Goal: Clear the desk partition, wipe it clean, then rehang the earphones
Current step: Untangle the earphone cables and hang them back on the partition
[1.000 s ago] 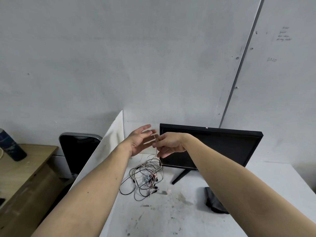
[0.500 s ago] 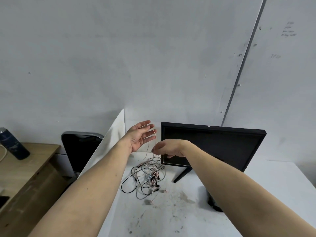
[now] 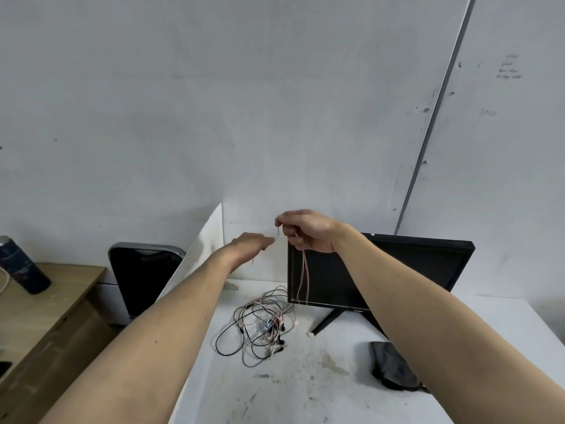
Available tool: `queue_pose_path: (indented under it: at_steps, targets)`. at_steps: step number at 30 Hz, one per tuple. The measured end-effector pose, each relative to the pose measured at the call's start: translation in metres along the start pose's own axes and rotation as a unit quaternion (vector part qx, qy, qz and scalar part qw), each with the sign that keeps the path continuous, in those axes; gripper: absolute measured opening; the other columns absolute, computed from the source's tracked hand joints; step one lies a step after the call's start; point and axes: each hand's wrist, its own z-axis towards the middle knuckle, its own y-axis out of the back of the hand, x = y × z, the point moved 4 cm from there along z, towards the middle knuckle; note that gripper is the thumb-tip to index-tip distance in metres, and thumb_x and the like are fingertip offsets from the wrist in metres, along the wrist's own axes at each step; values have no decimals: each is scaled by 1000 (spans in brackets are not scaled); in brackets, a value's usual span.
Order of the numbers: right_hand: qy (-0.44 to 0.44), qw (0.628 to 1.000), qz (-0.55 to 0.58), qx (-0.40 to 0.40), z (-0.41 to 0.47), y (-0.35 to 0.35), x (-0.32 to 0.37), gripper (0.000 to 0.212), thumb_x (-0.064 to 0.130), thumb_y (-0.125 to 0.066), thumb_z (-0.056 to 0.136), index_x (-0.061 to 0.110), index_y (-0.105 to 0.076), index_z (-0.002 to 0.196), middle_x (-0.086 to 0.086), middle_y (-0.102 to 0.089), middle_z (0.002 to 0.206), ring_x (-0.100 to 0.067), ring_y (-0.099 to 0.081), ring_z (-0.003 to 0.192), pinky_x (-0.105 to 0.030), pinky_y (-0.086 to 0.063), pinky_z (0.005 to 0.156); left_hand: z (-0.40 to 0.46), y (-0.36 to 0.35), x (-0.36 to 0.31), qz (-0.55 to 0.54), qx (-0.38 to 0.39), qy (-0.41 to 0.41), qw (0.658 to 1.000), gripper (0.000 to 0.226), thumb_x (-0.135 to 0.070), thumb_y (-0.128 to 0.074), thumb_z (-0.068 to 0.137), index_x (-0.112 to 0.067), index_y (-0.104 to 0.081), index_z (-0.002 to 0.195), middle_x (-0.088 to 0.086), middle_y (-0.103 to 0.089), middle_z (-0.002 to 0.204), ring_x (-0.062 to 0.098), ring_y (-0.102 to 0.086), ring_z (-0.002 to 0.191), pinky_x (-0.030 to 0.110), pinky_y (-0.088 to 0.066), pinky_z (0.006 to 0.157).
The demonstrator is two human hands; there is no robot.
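Meanwhile, the left hand (image 3: 250, 244) is reaching, fingers loosely extended and holding nothing, toward the partition (image 3: 208, 237); the right hand (image 3: 305, 231) is pinching a pink earphone cord (image 3: 304, 270), lifting it from the earphone tangle (image 3: 263, 325) lying on the desk (image 3: 336, 393), probably for rehanging.

A black monitor (image 3: 382, 270) stands on the white desk (image 3: 305, 393). Right of its stand lies a dark cloth (image 3: 393, 370); far left, a dark can (image 3: 23, 266).

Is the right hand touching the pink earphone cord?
Touching. The head view shows the right hand with fingers curled, pinching the pink earphone cord, which hangs straight down from its grip.
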Motion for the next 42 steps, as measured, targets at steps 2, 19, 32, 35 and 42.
queue_pose_path:
  at_steps: [2, 19, 32, 35, 42]
  targets:
    - [17, 1000, 2, -23, -1, 6, 6, 17, 26, -50, 103, 12, -57, 96, 2, -39, 65, -12, -32, 50, -25, -17, 49, -2, 4, -13, -25, -2, -38, 999, 40, -61, -49, 89, -23, -63, 90, -1, -61, 105, 18, -51, 104, 34, -40, 97]
    - [58, 986, -58, -143, -5, 22, 19, 20, 27, -53, 99, 12, -64, 107, 0, -45, 81, -12, -36, 54, -25, -25, 51, -21, 34, -103, -176, -54, -210, 960, 36, -34, -36, 104, -16, -48, 76, -10, -31, 51, 10, -23, 45, 22, -20, 44]
    - [37, 994, -103, -4, 13, -25, 2, 21, 29, -57, 94, 22, -75, 102, 8, -67, 111, -12, -43, 78, -25, -31, 63, -20, 40, -114, -207, -94, -229, 947, 30, -30, -47, 101, -13, -57, 79, -5, -34, 53, 14, -24, 44, 25, -17, 45]
    - [42, 994, -96, 34, 11, -29, -4, 21, 29, -53, 101, 16, -65, 91, 2, -70, 92, -14, -56, 83, -28, -37, 70, -14, 47, -99, -216, -132, -202, 946, 30, -30, -45, 101, -14, -57, 79, -4, -34, 56, 14, -24, 45, 23, -19, 44]
    - [6, 997, 74, 21, -1, -6, -31, 26, 34, -46, 105, 14, -53, 90, 3, -26, 64, -13, -23, 52, -23, -21, 49, 5, 60, -35, -271, -242, -44, 931, 25, -20, -38, 99, -13, -48, 77, 4, -38, 61, 18, -33, 44, 20, -29, 42]
